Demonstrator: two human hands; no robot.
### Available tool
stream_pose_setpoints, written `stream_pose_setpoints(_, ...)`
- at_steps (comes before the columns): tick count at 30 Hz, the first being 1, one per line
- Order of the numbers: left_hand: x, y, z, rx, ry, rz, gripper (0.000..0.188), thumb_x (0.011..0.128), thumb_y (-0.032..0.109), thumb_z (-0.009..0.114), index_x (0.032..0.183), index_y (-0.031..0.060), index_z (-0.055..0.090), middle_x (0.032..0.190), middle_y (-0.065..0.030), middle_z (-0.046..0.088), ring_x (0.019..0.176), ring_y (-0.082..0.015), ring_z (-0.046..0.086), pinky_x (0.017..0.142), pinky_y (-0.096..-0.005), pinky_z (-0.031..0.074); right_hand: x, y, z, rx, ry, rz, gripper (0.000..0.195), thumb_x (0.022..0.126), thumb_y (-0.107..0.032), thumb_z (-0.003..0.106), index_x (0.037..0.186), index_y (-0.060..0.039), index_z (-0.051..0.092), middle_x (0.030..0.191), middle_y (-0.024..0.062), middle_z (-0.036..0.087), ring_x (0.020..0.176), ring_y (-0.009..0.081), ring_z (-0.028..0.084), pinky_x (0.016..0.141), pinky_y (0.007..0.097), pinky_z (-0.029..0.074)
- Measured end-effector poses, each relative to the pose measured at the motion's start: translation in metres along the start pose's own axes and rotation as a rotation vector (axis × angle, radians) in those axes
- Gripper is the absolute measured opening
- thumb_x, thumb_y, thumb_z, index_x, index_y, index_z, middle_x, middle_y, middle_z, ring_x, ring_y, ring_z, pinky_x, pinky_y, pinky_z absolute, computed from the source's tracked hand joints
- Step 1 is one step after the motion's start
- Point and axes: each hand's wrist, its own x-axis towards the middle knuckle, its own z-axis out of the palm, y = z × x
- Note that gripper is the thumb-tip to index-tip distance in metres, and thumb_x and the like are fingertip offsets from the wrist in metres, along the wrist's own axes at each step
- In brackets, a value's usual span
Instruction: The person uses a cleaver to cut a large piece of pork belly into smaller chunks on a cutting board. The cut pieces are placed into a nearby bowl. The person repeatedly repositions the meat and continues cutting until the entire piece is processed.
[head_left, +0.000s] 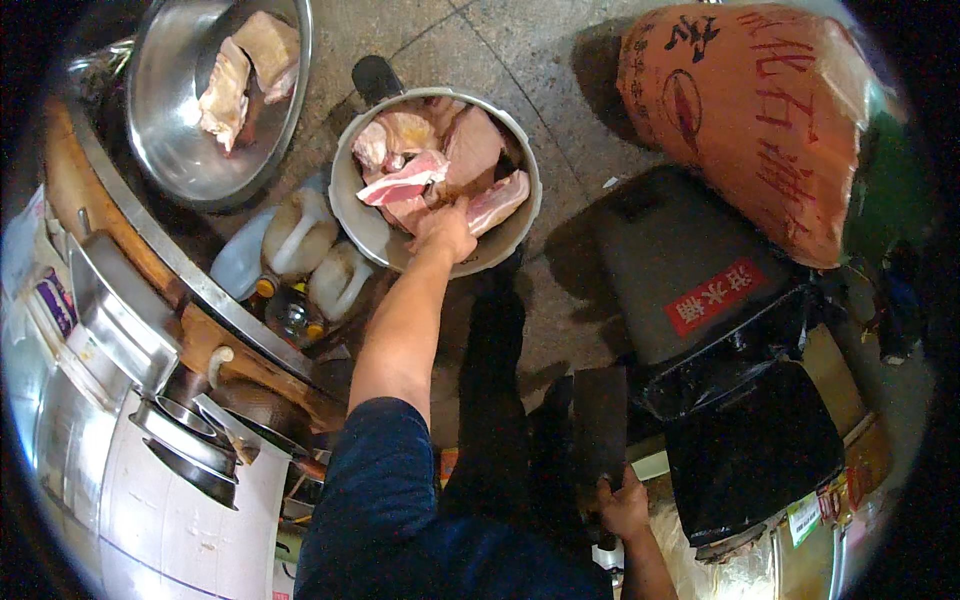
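Observation:
A round metal pot with a black handle (352, 232) stands on the floor, filled with raw meat pieces (472, 150), some with skin and fat. My left hand (446, 229) reaches into it at the near side, its fingers down among the pieces beside a fatty strip (502, 202); the fingertips are partly hidden, so a grip cannot be made out. Low on the right, my right hand (624, 502) is closed around the handle of a broad-bladed cleaver (600, 420), its dark blade pointing away from me. Two more raw pieces (225, 97) lie in a large steel bowl (161, 127) at upper left.
Plastic jugs (300, 232) stand between pot and curved counter edge (187, 270). Pans and metal trays (120, 330) are at left. On the right are a large orange sack (742, 112), a dark lid with a red label (712, 300) and a black-bagged bin (750, 450).

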Motion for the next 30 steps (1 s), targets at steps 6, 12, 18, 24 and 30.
stream_pose_setpoints(6,-0.027,-0.013,-0.022,-0.032,0.188,0.107,0.067,0.076,0.033,0.073,0.135,0.0140,0.049,0.137,-0.0197,0.052,0.124,-0.0358,0.052,0.101,-0.0418,0.044,-0.011,-0.003,-0.016,-0.031,0.003,-0.015,0.039,0.086,-0.020,0.066,0.120,-0.0038,0.056,0.097,0.0222,0.068,0.086,0.0424,0.066,0.074,0.0458,0.054)
stream_pose_setpoints(12,-0.005,-0.061,-0.018,-0.257,0.172,0.009,0.079,0.069,0.031,0.077,0.138,0.0101,0.044,0.134,-0.0209,0.054,0.124,-0.0358,0.052,0.102,-0.0432,0.042,-0.003,0.041,-0.008,0.013,0.076,-0.059,0.032,0.088,-0.019,0.064,0.114,-0.0017,0.056,0.091,0.0229,0.068,0.077,0.0405,0.067,0.069,0.0453,0.054)
stream_pose_setpoints(18,-0.018,-0.049,0.004,-0.202,0.215,0.043,0.073,0.063,0.027,0.081,0.129,0.0094,0.054,0.125,-0.0182,0.061,0.116,-0.0346,0.058,0.099,-0.0403,0.045,0.018,0.045,0.000,-0.012,0.043,0.035,0.031,0.085,-0.011,0.066,0.113,-0.0001,0.059,0.095,0.0226,0.069,0.086,0.0380,0.068,0.076,0.0413,0.053)
stream_pose_setpoints(24,0.017,-0.110,0.012,-0.627,0.144,0.092,0.061,0.064,0.017,0.076,0.120,0.0023,0.060,0.108,-0.0171,0.068,0.103,-0.0312,0.064,0.091,-0.0400,0.049,0.019,0.071,0.007,-0.212,-0.036,-0.049,0.041,0.087,-0.026,0.063,0.115,0.0013,0.053,0.068,0.0187,0.065,0.064,0.0397,0.064,0.062,0.0495,0.052)
stream_pose_setpoints(30,-0.076,-0.088,-0.023,-1.217,-0.253,0.090,0.063,0.071,-0.001,0.062,0.132,-0.0048,0.046,0.116,-0.0187,0.062,0.100,-0.0342,0.064,0.089,-0.0440,0.053,-0.006,0.081,0.003,-0.154,0.021,-0.177,0.033,0.083,-0.020,0.067,0.108,-0.0018,0.055,0.064,0.0183,0.064,0.062,0.0409,0.064,0.061,0.0507,0.051)
